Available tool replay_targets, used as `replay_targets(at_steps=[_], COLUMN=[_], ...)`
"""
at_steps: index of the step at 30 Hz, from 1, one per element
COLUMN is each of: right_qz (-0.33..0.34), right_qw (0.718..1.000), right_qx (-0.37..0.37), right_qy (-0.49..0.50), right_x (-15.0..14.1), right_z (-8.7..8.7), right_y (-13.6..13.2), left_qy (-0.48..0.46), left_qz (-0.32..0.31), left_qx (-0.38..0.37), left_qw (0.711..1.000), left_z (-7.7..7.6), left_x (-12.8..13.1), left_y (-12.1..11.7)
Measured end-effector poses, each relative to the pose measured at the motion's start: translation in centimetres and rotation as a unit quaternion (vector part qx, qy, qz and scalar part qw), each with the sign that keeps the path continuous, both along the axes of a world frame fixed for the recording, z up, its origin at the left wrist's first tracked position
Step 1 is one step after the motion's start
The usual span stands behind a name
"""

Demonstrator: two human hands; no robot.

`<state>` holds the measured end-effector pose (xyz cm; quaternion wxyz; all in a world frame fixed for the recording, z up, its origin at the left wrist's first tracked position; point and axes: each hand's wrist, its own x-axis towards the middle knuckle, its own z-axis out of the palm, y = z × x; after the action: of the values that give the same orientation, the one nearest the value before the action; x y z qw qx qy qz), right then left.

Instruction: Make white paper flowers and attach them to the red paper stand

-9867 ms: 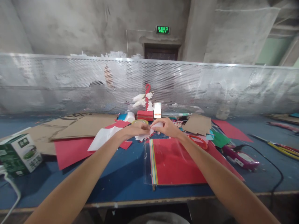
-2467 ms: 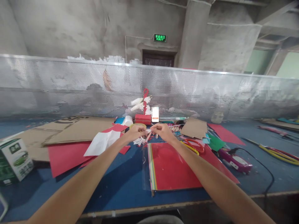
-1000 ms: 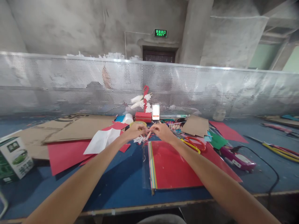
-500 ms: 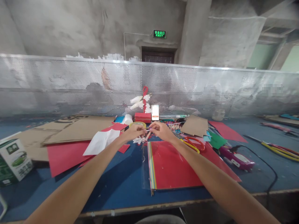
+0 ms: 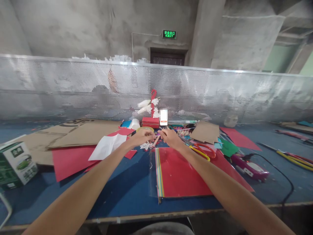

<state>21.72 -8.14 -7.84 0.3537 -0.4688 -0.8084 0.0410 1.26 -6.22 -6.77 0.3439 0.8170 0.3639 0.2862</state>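
Over the middle of the table, my left hand [image 5: 143, 135] is closed in a pinch on a thin white piece [image 5: 157, 135], too small to make out fully. My right hand [image 5: 169, 137] has its fingers curled together at the other end of that piece. Just below the fingertips lie a white paper flower [image 5: 146, 146] and a pale pinkish stick [image 5: 156, 141]. Behind my left hand is a roll of yellowish tape [image 5: 148, 128], partly hidden. A lit phone [image 5: 163, 117] stands upright beyond both hands, beside a red stand [image 5: 153, 94] bearing white flowers.
Red-and-yellow scissors [image 5: 205, 150] and a clear packet of coloured paper [image 5: 183, 173] lie under and beside my right forearm. Cardboard [image 5: 83, 133] and a white sheet [image 5: 109, 147] are at left, near a carton [image 5: 18, 163]. A purple device [image 5: 250, 168] with a cord sits right.
The view has shifted slightly, so everything sits a little further right. My right fingers are curled in more tightly. Both hands remain close together around the white piece.
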Motion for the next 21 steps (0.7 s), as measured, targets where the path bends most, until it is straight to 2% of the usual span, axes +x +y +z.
replay_targets(at_steps=[4, 9, 11, 16, 21], right_qz=[0.007, 0.119, 0.133, 0.113, 0.073], right_qw=[1.0, 0.983, 0.976, 0.984, 0.996], right_qx=[-0.016, -0.065, -0.073, -0.06, 0.002], right_qy=[0.012, 0.127, 0.157, 0.124, 0.05], right_x=[-0.01, 0.31, 0.38, 0.56, 0.51], right_z=[-0.16, -0.54, -0.62, -0.74, -0.83], right_y=[-0.03, 0.23, 0.39, 0.8, 0.72], left_qy=[0.008, 0.007, 0.003, 0.004, 0.005], left_qz=[-0.004, 0.058, 0.062, 0.052, 0.045], left_qx=[-0.004, -0.021, -0.031, -0.041, -0.047], left_qw=[1.0, 0.998, 0.998, 0.998, 0.998], left_z=[-0.02, -0.14, -0.07, 0.09, 0.29], left_x=[-0.02, -0.34, -0.5, -0.58, -0.63], left_y=[0.01, 0.58, 0.65, 0.5, 0.31])
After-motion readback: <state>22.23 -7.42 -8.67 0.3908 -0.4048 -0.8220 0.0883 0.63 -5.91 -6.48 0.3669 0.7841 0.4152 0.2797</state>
